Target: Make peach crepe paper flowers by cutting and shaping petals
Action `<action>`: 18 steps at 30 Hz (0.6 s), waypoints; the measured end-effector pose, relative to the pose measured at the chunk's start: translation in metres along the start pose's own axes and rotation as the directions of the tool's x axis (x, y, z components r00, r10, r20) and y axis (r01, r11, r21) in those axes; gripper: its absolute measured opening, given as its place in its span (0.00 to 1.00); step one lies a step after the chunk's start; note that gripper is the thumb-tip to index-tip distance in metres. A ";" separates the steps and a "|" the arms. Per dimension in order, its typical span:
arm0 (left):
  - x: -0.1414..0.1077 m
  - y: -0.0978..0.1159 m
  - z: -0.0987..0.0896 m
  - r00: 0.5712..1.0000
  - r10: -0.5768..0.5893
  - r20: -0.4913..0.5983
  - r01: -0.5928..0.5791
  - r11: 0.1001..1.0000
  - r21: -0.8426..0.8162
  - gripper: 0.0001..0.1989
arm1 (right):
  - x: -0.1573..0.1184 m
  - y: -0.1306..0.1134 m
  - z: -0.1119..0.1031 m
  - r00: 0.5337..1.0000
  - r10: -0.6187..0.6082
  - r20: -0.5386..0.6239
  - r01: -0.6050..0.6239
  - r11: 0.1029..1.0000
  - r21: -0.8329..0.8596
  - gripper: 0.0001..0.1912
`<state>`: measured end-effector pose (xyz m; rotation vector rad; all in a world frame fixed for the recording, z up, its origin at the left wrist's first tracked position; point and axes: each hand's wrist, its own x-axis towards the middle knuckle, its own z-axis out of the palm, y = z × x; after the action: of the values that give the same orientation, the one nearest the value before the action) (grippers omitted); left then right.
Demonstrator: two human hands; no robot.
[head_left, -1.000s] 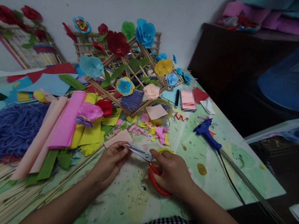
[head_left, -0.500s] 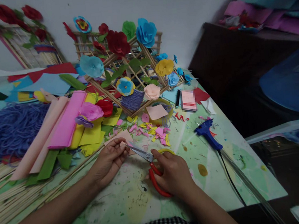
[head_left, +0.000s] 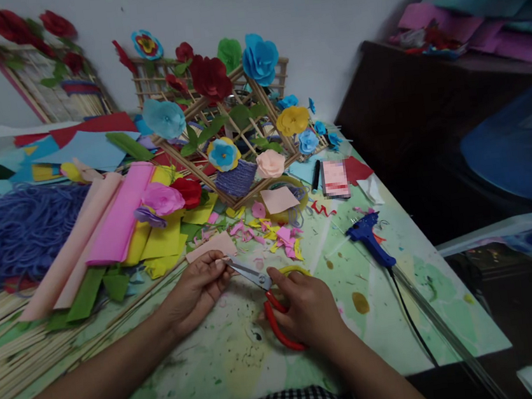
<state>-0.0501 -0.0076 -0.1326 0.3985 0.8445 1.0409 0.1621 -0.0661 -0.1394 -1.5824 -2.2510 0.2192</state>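
My left hand [head_left: 199, 290] is closed, pinching a small pale pink piece of paper that its fingers mostly hide. The scissors [head_left: 262, 281], with one red and one yellow handle loop, are in my right hand [head_left: 309, 306]. Their blades point left and their tips reach my left fingertips; whether the tips touch the paper I cannot tell. Just behind my left fingers lies a pale pink paper sheet [head_left: 211, 245]. Pink and yellow paper scraps [head_left: 287, 242] are scattered beyond the blades.
A blue glue gun [head_left: 371, 239] with a black cord lies to the right. Bamboo frames with paper flowers [head_left: 211, 77] stand at the back. Rolled paper [head_left: 117, 216], purple yarn [head_left: 20, 237] and thin sticks [head_left: 30, 367] fill the left side.
The pale pink piece, visible at my left fingertips before, is now mostly hidden by the fingers. My left hand has shifted slightly; the scissors stay in nearly the same place.
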 end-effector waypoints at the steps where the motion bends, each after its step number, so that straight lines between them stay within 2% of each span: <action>1: 0.000 0.000 0.000 1.000 -0.004 0.008 0.004 1.000 0.000 0.10 | 0.000 0.000 0.000 1.000 0.000 -0.001 0.000 1.000 -0.003 0.28; 5: 0.000 -0.001 -0.001 1.000 -0.006 -0.004 0.006 1.000 -0.005 0.12 | 0.000 0.000 0.000 1.000 -0.006 0.000 0.006 1.000 -0.008 0.28; 18: -0.002 -0.001 0.002 1.000 -0.018 -0.009 0.019 0.999 0.039 0.09 | 0.000 0.001 0.002 1.000 -0.002 -0.007 0.002 1.000 0.004 0.28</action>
<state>-0.0488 -0.0093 -0.1312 0.4186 0.8755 1.0110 0.1621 -0.0659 -0.1414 -1.5762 -2.2456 0.2166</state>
